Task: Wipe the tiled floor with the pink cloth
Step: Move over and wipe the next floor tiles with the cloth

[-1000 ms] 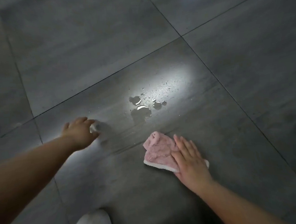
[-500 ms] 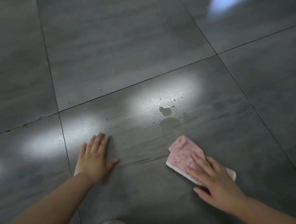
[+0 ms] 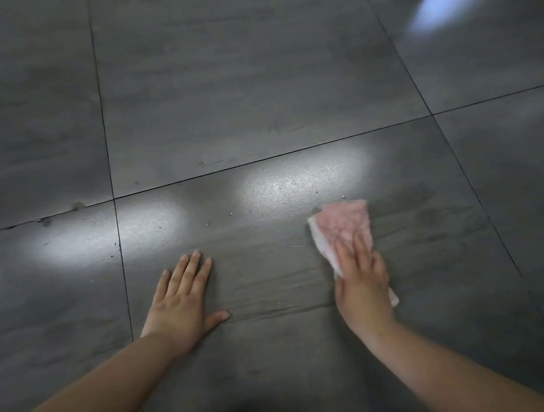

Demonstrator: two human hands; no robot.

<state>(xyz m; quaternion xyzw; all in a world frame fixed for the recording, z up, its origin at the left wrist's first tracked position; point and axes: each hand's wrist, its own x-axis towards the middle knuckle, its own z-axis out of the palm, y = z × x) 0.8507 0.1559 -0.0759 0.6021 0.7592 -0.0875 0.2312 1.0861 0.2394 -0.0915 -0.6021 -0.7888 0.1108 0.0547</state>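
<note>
On the tiled floor (image 3: 256, 79), the right hand (image 3: 361, 283) presses flat, fingers spread, on the pink cloth (image 3: 342, 224), whose length runs ahead of the fingertips; the left hand (image 3: 184, 300) rests open, empty, alongside.

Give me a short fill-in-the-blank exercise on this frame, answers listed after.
1. The right hand presses flat on a ____ cloth.
2. The left hand lies with its fingers spread on the bare ____.
3. The cloth lies to the ____ of the left hand.

Answers: pink; floor; right
</note>
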